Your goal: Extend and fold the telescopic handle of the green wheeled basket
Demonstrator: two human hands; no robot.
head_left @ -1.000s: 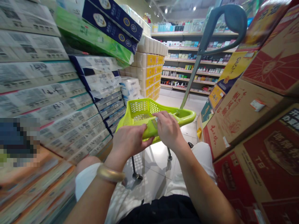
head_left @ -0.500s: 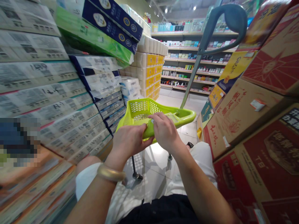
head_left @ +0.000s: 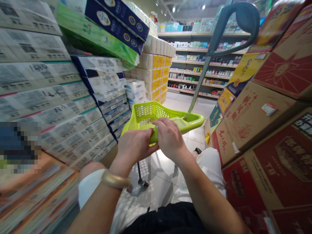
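Note:
A lime-green shopping basket on wheels stands in front of me in a narrow aisle, its grey pull handle rising up to the right. My left hand, with a gold bangle on the wrist, grips the near rim of the basket with curled fingers. My right hand rests on the same rim just to the right, fingers bent and pinched over the edge, touching my left hand.
Stacked tissue packs wall the left side, with blue and green packs on top. Red and brown cartons are piled on the right. Stocked shelves cross the far end beyond white floor tiles.
My right hand has slid left along the basket rim until it meets my left hand. The left hand and basket have barely shifted.

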